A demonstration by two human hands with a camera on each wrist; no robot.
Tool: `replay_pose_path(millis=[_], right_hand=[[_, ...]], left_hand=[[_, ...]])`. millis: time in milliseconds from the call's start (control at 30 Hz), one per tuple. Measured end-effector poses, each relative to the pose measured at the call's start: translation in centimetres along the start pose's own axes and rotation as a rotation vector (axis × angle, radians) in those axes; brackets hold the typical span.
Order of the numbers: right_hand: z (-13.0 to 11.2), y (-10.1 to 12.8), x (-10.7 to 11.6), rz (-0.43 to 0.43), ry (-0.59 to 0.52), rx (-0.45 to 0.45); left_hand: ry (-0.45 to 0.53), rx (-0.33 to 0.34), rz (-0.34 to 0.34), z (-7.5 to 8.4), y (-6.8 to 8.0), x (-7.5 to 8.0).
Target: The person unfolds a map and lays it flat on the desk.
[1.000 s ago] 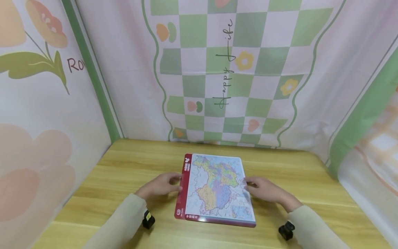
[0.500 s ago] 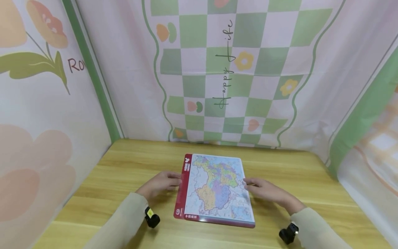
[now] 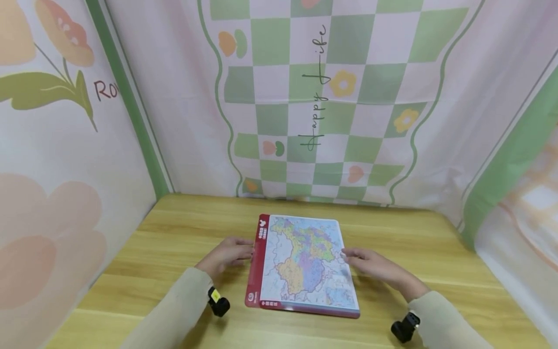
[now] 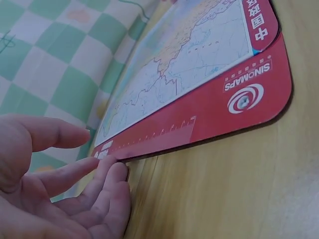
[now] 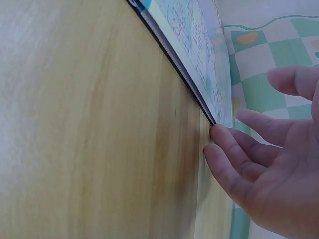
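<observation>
Along the bottom of the head view, the left sleeve (image 3: 170,305) and the right sleeve (image 3: 444,320) are seen at the two lower corners, with a black wrist camera (image 3: 219,305) worn at the left cuff and a second camera (image 3: 405,327) at the right. Just above, left of centre, nothing is gripped by the left hand (image 3: 226,254): its fingers are loosely extended to the red border (image 4: 169,132) of the map board (image 3: 301,264), and its thumb is held clear. Right of centre, the right hand (image 3: 370,265) is likewise released, its fingertips (image 5: 218,134) set at the opposite edge and its thumb raised away. Between them, in the lower middle of the frame, the map board is laid flat, seemingly in stacked layers, since a rounded corner of an upper layer (image 4: 264,35) is seen over the red border. Contact would best be kept light and evenly matched on both sides, so that the board is not turned askew and the layers are not slid apart. Should a firmer hold be called for, both thumbs would need to be lowered over the rims together. Beyond, the wood-grained surface (image 3: 196,213) is backed by a checked curtain (image 3: 301,87) in the upper middle.
</observation>
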State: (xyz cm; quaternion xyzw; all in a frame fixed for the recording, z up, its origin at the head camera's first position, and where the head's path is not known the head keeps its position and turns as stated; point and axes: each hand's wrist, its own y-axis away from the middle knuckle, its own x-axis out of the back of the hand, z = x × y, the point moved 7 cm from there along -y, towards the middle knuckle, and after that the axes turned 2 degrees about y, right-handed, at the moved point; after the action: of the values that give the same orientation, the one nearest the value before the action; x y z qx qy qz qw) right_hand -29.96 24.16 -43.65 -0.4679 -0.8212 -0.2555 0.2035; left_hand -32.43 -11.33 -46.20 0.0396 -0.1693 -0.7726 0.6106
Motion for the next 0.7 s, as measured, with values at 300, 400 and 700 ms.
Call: replay_pose_path(millis=[300, 400, 700], right_hand=[[0.2, -0.3, 0.4, 0.067, -0.045, 0.002], [0.5, -0.5, 0.4, 0.096, -0.105, -0.01], [1.1, -1.2, 0.3, 0.155, -0.224, -0.031]], left_hand=[[0.081, 0.006, -0.004, -0.1, -0.5, -0.1], [0.084, 0.003, -0.013, -0.2, -0.6, -0.1], [0.038, -0.001, 0.005, -0.5, -0.9, -0.1]])
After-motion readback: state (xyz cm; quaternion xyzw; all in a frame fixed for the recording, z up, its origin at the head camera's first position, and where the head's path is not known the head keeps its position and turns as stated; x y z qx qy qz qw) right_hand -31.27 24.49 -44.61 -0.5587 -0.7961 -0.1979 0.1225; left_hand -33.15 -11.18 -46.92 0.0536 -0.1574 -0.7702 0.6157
